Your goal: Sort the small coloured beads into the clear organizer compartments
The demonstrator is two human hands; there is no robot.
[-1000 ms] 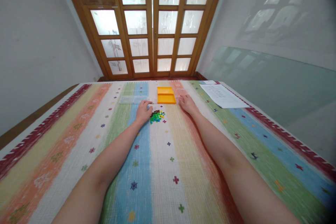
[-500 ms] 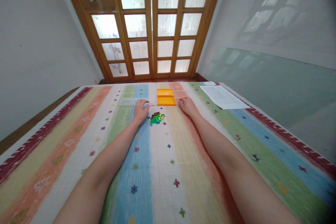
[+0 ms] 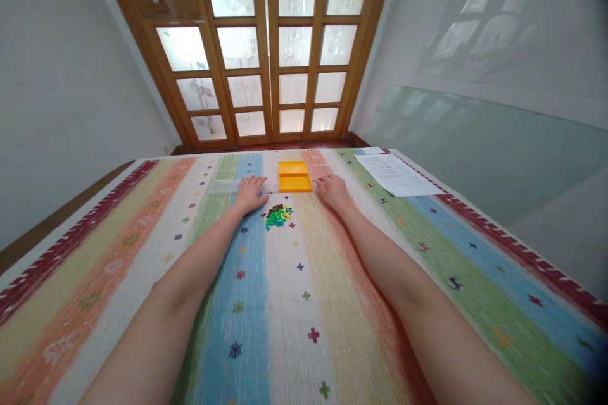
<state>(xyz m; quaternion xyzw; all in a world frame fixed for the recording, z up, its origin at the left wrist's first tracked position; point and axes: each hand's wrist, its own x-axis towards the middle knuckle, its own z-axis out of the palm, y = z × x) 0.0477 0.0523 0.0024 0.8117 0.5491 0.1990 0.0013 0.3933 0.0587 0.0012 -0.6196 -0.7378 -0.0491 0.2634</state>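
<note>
A small heap of coloured beads (image 3: pixel 278 214), mostly green, lies on the striped cloth (image 3: pixel 332 304). My left hand (image 3: pixel 250 193) rests flat just left of the heap, fingers stretched over the near edge of a clear plastic tray (image 3: pixel 224 187). My right hand (image 3: pixel 331 190) lies on the cloth to the right of an orange two-compartment tray (image 3: pixel 294 177), fingertips near a second clear tray (image 3: pixel 321 171). Its fingers look loosely extended and nothing shows in them.
A printed sheet of paper (image 3: pixel 393 174) lies at the far right of the table. Wooden glazed doors (image 3: pixel 266 44) stand beyond the far edge. A glass-panelled wall (image 3: pixel 475 139) runs along the right.
My left hand has slid forward from beside the beads onto the clear tray. The view has shifted slightly right and down.
</note>
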